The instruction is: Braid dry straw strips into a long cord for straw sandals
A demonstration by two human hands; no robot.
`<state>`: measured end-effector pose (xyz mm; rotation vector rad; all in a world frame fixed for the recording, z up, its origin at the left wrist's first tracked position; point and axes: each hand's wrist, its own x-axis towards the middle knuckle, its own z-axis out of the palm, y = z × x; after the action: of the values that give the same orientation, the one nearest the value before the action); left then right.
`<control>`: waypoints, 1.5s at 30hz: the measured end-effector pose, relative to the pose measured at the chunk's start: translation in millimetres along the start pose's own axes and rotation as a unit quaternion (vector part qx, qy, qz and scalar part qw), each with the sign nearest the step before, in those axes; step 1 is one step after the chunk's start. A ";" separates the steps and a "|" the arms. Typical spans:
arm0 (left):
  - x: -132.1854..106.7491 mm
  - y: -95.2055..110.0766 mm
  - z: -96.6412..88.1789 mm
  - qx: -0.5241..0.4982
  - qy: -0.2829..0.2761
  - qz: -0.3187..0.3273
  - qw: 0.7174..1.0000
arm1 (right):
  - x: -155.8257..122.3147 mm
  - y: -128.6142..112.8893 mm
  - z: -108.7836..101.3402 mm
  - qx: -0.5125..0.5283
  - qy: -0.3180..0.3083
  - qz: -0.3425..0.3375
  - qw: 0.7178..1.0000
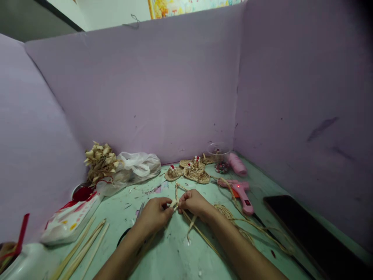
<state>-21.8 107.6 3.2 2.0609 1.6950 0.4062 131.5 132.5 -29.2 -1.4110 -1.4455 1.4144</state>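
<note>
My left hand (155, 214) pinches a pale dried-leaf strip (174, 203) between thumb and fingers. Close against it, my right hand (194, 202) is closed on the same braided piece, its fingertips almost touching the left ones. A thin braided end (176, 189) sticks up beyond my fingers. Loose strips (201, 233) trail from under my right hand toward the table's front. Partly hidden behind my left wrist lie scissors (141, 210) with a black handle. A coil of braided cord (224, 212) rests beside my right forearm.
Small woven pieces with red and white beads (196, 171) lie at the back. To the right are a pink glue gun (240, 190), pink thread spool (237, 164), clear bead cup (221, 159) and black phone (305, 229). Leaf strips (84, 247), a tissue pack (74, 217) and plastic bag (140, 165) occupy the left.
</note>
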 end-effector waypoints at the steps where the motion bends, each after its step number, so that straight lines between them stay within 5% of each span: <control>1: -1.1 -0.5 0.3 -0.012 0.012 0.013 1.000 | 0.1 0.1 -0.2 0.003 -0.005 -0.001 1.000; 7: -4.3 2.5 6.4 -0.029 0.012 0.053 0.998 | -0.7 -0.2 -0.1 0.013 -0.007 0.003 1.000; 23: -0.9 4.2 8.4 -0.321 -0.046 -0.040 0.945 | -0.3 -0.3 0.4 0.039 0.005 0.019 0.999; 33: 10.4 -12.7 17.8 -0.214 0.010 -0.060 0.975 | -7.4 -9.3 -3.5 0.064 -0.022 0.010 0.998; 40: 4.4 -8.4 19.3 -0.035 0.074 -0.036 0.996 | -6.8 -9.1 -3.6 0.062 -0.023 0.021 0.998; 45: 5.0 -9.0 25.4 -0.039 0.098 -0.010 0.994 | -6.1 -7.2 -3.3 0.054 -0.022 0.009 0.998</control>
<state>-16.1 110.1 -23.5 2.0029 1.7785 0.6773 134.1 128.6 -20.3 -1.3370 -1.3642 1.5204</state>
